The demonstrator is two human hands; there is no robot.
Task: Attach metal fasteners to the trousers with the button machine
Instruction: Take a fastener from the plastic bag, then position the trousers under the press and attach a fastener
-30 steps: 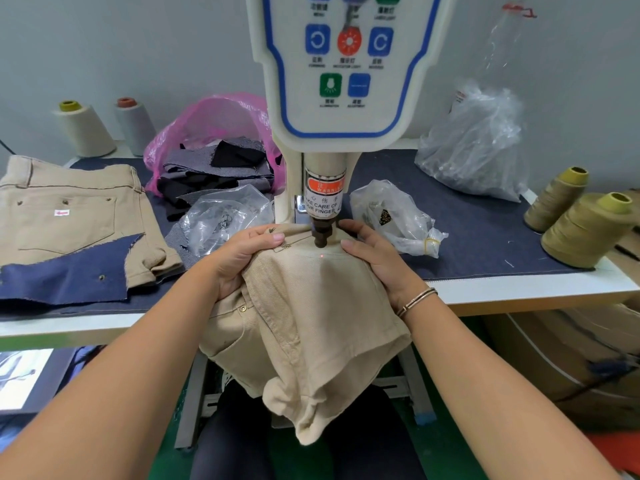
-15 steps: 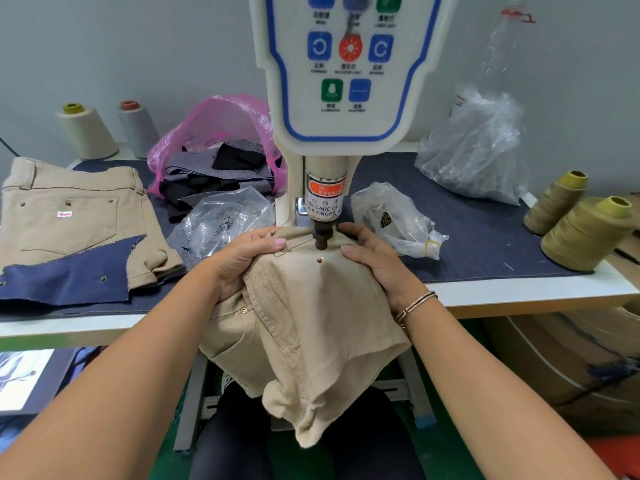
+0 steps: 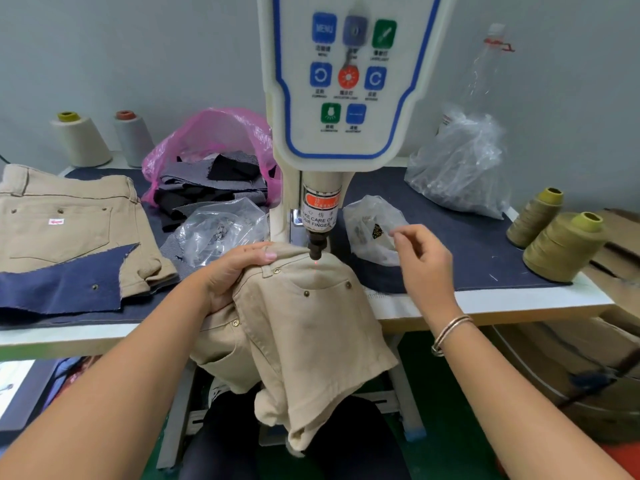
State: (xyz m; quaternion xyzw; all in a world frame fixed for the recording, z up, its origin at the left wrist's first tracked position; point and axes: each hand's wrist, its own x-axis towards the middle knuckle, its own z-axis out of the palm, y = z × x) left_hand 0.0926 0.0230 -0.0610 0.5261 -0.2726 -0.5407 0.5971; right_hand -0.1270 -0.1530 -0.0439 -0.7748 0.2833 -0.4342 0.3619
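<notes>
From the head camera, the beige cotton trousers (image 3: 304, 327) lay draped beneath the cream button machine's dark metal punch (image 3: 316, 244). The left hand (image 3: 231, 271) gripped their waistband, fingers curled round the fabric. The right hand (image 3: 424, 259) hovered beside a small clear plastic bag (image 3: 370, 226), thumb and forefinger pinched together, contents indiscernible.

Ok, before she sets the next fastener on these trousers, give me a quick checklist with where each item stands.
1. Trousers under the punch head: ok, the waistband lies beneath it.
2. Red aiming dot on the fabric: ok, just below the punch.
3. Left hand steadying the cloth: ok, it holds the waistband left of the punch.
4. Right hand clear of the punch: ok, raised near the small clear bag.
5. Fastener in the right hand: cannot tell, fingertips are pinched together.
6. Fastener loaded in the punch: cannot tell.
</notes>
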